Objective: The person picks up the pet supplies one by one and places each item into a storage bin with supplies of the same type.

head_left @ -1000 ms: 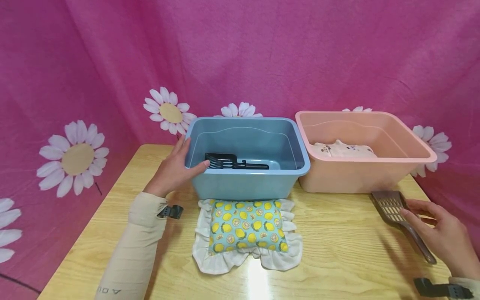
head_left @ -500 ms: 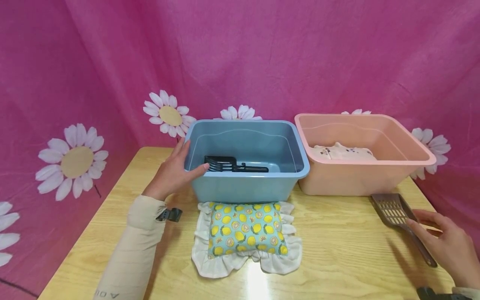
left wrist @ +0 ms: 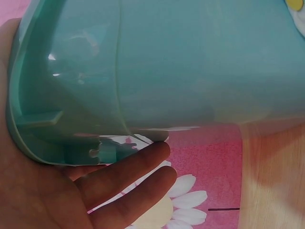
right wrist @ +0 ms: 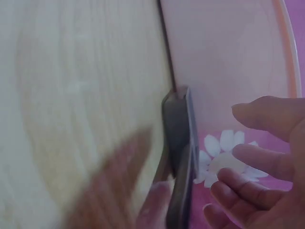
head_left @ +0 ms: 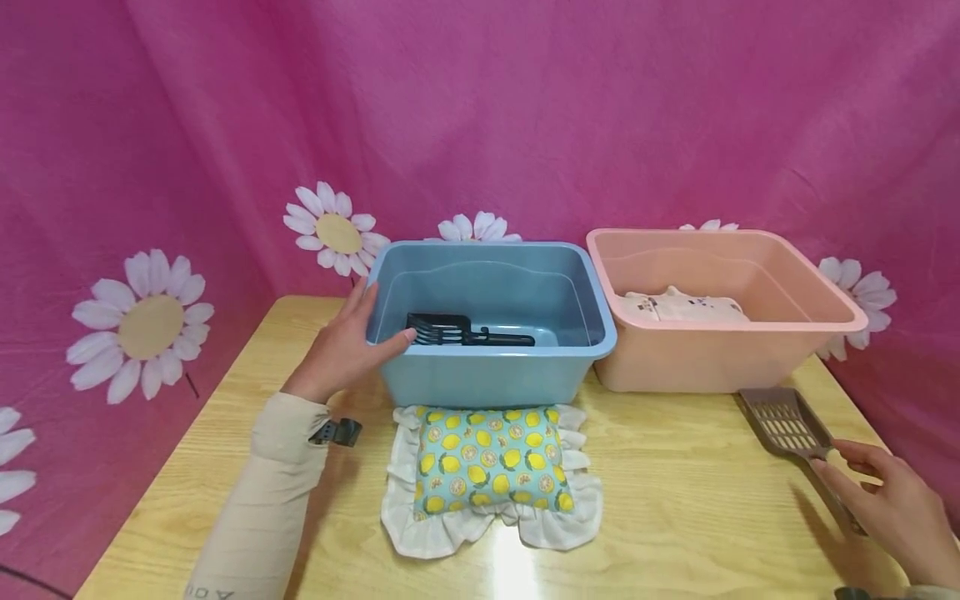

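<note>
While your left hand point(head_left: 337, 354) rests unclenched against the blue bin point(head_left: 480, 377), your relaxed right hand point(head_left: 888, 504) straddles a brown scoop point(head_left: 804, 453), its slotted blade point(head_left: 787, 427) ahead of that hand.

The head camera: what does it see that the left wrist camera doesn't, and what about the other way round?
Only the head view shows the pink tub, the brown scoop, the right hand, and the black slotted tool inside the blue tub. Only the left wrist view shows a small rib under that tub's rim. Both views share the blue tub, the left hand, the wooden table and a white daisy on the pink backdrop.
</note>
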A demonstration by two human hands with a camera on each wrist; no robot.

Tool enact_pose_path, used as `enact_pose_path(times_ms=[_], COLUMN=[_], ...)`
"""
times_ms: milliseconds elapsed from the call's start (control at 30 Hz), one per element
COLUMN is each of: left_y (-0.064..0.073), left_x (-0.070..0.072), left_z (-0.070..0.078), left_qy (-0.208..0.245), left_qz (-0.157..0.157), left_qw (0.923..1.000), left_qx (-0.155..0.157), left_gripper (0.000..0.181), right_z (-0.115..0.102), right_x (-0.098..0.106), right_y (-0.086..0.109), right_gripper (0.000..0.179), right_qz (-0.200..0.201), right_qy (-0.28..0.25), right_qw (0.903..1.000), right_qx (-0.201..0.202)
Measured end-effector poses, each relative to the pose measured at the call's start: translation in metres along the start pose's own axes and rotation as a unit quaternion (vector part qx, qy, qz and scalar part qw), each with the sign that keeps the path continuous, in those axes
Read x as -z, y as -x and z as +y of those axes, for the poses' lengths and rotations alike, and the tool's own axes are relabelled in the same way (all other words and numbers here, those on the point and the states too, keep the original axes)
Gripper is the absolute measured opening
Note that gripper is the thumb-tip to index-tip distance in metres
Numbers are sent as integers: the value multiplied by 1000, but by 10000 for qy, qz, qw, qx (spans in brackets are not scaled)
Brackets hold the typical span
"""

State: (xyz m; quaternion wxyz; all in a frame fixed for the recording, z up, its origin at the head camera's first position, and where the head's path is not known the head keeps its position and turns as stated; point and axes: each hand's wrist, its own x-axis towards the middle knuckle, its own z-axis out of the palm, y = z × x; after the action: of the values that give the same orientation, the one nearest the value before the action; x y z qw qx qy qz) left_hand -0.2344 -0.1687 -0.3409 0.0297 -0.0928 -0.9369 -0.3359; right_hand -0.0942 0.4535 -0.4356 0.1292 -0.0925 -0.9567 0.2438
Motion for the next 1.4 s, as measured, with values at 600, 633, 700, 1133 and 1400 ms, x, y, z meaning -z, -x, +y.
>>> enact_pose_path(times_ms=[600, 633, 700, 1133, 1400], left_y=[-3, -3, -2, -2, -3], left_x=[-1, -1, -1, 0, 0], left_z=[-4, -4, -3, -2, -3], left_qy=[56, 48, 35, -8, -13], left_qz=[-61, -61, -63, -70, -26], left_qw=[9999, 9999, 10000, 10000, 10000], left_qx=[-99, -85, -56, 50, -7], left_gripper=[101, 101, 101, 101, 100], right_z=[22, 22, 22, 24, 22], right_x=[-10, -11, -11, -12, -11], right_y=[3, 3, 3, 2, 0], right_gripper=[73, 72, 71, 69, 69], right_qz=[-719, -685, -677, -427, -482], right_qy=[34, 34, -1, 45, 263], right_qw=[9963, 9966, 9968, 9989, 9977], right_qx=[-479, -447, -427, -186, -388])
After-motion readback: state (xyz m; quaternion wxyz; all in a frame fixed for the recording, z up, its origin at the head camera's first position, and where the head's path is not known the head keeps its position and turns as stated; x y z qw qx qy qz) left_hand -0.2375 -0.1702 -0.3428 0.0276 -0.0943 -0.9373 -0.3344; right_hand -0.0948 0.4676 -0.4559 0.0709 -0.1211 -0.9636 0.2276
